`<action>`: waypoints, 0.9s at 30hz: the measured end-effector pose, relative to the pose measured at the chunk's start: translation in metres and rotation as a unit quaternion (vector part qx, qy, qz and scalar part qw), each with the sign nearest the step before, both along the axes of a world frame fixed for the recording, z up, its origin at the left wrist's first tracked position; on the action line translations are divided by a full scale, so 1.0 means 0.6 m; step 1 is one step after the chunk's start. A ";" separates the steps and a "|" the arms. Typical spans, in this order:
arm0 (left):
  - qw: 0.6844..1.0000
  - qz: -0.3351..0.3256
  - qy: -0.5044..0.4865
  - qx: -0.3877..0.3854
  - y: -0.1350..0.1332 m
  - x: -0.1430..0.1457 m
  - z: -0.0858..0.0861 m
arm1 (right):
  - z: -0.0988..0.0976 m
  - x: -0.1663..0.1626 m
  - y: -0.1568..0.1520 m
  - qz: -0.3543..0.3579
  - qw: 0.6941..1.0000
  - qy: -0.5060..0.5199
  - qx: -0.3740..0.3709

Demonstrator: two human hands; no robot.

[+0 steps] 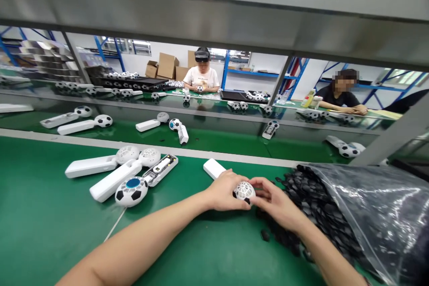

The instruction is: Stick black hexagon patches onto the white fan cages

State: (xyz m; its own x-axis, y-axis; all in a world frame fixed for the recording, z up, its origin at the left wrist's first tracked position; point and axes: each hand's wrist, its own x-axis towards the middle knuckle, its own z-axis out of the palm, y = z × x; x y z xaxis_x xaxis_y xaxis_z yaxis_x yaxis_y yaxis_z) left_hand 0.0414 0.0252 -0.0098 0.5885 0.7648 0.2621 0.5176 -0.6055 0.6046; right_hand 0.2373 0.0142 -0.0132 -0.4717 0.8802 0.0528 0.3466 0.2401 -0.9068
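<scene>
My left hand point(225, 191) is closed around the head of a white handheld fan point(245, 190), whose round grille is styled like a soccer ball with black patches. Its white handle sticks out beyond my fingers to the upper left. At the ball's right side, the thumb and fingertips of my right hand point(276, 201) press against the rim; whether a small piece is between them is hidden. Just right of that hand spreads a heap of small black patches point(318, 201), spilling from a clear plastic bag point(378, 205).
Several fans lie at left, including one with a blue disc point(133, 182) and an open handle point(162, 170). Beyond a pale ledge point(187, 151), more fans rest on a green belt point(214, 143). A metal shelf point(214, 13) hangs overhead; two people point(201, 78) sit opposite.
</scene>
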 end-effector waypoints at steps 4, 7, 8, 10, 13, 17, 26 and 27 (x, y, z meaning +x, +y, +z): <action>1.000 -0.019 0.004 0.016 -0.002 -0.005 -0.005 | 0.001 0.045 0.021 -0.122 0.962 -0.211 0.124; 0.997 0.034 0.022 0.060 -0.007 0.000 -0.012 | -0.011 0.067 0.032 -0.140 0.926 -0.319 0.147; 0.997 0.038 0.029 0.066 -0.008 0.001 -0.013 | -0.015 0.070 0.034 -0.132 0.924 -0.330 0.143; 0.997 0.013 0.039 0.064 -0.004 0.001 -0.012 | -0.020 0.071 0.036 -0.121 0.924 -0.333 0.141; 0.997 -0.047 0.041 0.046 0.007 -0.006 -0.007 | -0.020 0.068 0.036 -0.128 0.921 -0.340 0.142; 0.994 -0.091 0.054 0.012 0.014 -0.011 -0.003 | -0.015 0.066 0.032 -0.138 0.909 -0.357 0.163; 0.999 0.047 -0.004 -0.006 -0.010 0.009 -0.011 | 0.012 0.047 0.011 -0.170 0.930 -0.269 0.184; 0.999 0.030 -0.015 -0.013 -0.008 0.007 -0.010 | 0.013 0.045 0.010 -0.166 0.939 -0.246 0.172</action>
State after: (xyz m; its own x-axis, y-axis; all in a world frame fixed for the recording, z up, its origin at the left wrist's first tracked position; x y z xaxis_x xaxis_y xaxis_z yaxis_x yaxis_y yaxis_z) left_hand 0.0458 0.0202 -0.0159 0.5336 0.8053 0.2584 0.5335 -0.5576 0.6360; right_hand 0.2641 0.0201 -0.0057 -0.2157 0.9539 0.2089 0.8111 0.2941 -0.5056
